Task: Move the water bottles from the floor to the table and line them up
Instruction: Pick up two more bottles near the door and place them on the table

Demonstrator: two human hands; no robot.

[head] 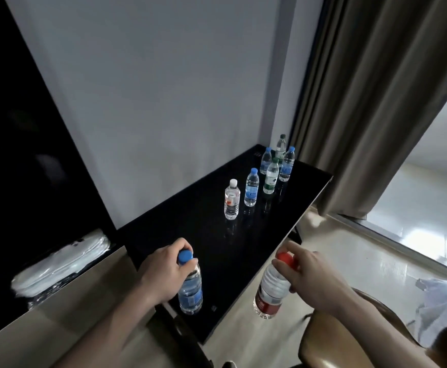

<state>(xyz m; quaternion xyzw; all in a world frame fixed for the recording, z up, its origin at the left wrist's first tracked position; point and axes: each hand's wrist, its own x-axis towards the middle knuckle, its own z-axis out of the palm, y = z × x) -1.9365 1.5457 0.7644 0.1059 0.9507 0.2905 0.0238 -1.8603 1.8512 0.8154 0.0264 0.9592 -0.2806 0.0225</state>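
Both hands grip bottles by the neck: left hand (pixel 164 272) a blue-cap bottle (pixel 190 285) over the worktop (pixel 217 235), right hand (pixel 310 277) a red-cap bottle (pixel 270 290) maybe just off its edge. Six bottles (pixel 251 191) wait. Next: stand both in line.

Curtain (pixel 371 102), chair (pixel 349 338), maybe bags (pixel 63 264).

Labels on far bottles (pixel 275 166) too small to read. Rear green-capped bottle (pixel 281 144) partly hidden behind others. Chair (pixel 349 341) cut off at bottom edge.
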